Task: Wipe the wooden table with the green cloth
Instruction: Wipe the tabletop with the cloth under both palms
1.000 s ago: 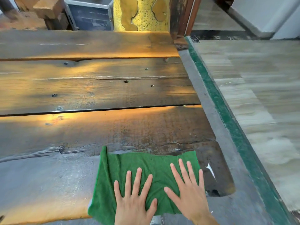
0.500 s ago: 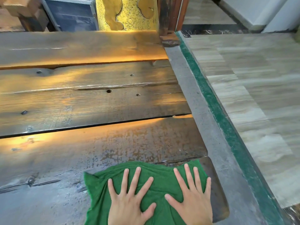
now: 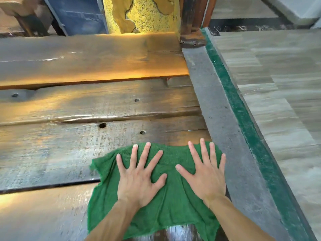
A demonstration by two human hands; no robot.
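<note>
Head view puts us mid-wipe — left hand and right hand spread flat on the cloth by the table's right edge — next, we judge, an even push onward.

Bare planks of the wooden table ahead and left, yellow post possibly blocking far edge
</note>
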